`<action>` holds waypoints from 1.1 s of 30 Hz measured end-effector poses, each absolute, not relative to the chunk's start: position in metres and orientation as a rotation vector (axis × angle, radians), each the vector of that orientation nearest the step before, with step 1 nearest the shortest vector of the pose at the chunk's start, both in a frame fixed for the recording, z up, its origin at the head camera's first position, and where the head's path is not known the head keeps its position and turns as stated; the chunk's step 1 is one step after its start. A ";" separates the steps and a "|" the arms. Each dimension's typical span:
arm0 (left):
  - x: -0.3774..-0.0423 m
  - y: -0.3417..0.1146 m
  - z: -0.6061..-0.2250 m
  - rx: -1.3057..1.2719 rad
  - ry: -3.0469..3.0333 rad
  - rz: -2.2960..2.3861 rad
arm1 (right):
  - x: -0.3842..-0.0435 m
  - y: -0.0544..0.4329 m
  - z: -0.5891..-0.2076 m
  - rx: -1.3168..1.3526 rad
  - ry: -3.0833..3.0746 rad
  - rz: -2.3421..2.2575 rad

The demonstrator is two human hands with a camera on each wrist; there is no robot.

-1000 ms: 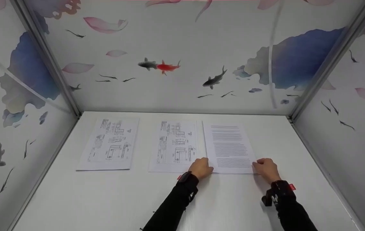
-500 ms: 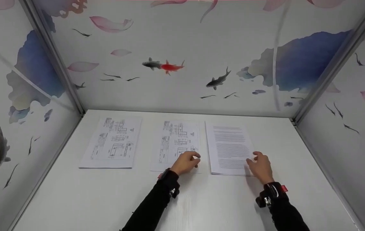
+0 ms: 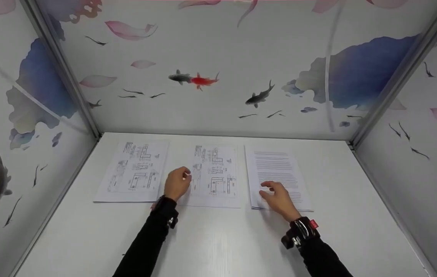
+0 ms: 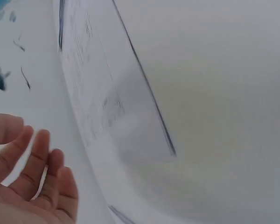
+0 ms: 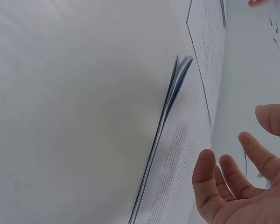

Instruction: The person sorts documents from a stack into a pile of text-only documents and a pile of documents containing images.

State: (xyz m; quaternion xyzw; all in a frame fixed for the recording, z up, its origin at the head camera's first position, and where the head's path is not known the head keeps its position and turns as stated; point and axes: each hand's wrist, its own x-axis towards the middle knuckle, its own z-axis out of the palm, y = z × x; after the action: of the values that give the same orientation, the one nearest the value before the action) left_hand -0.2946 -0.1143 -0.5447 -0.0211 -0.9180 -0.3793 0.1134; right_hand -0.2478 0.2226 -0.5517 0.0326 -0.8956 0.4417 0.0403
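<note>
My left hand (image 3: 177,184) hovers between the left stack of drawing sheets (image 3: 133,173) and the middle drawing sheet (image 3: 214,169), fingers loosely bent with nothing in them. In the left wrist view those fingers (image 4: 39,156) are relaxed, apart from the paper. Over the lower part of the right stack of text pages (image 3: 276,165) is my right hand (image 3: 278,198), its thumb and fingers spread and holding nothing. The right wrist view shows the edges of that text stack (image 5: 161,126) slightly fanned at one corner, beside my loosely curved fingers (image 5: 233,172).
The white table (image 3: 218,242) meets a back wall (image 3: 203,115) printed with fish and petals. Side walls stand at left and right, with metal posts (image 3: 395,73) in the corners. Each wrist wears a black strap-mounted camera (image 3: 299,232).
My left hand has let go of the text stack's left edge and moved left across the middle sheet. My right hand has left the stack's right edge and shifted left over the pages.
</note>
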 end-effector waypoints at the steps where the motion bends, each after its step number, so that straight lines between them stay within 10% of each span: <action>1: -0.294 -0.124 -0.545 -0.028 -2.708 -1.042 | -0.248 0.222 -0.551 0.106 -2.757 1.367; 33: -0.281 -0.219 -0.560 0.339 -2.999 -0.631 | -0.246 0.187 -0.552 0.193 -2.802 1.488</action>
State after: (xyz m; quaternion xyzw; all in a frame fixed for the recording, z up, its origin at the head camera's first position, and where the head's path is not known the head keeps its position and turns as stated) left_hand -0.2811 -0.2189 -0.5597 0.1099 -0.9723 -0.2045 0.0291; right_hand -0.2458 0.1866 -0.5525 0.0606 -0.8814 0.4681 -0.0186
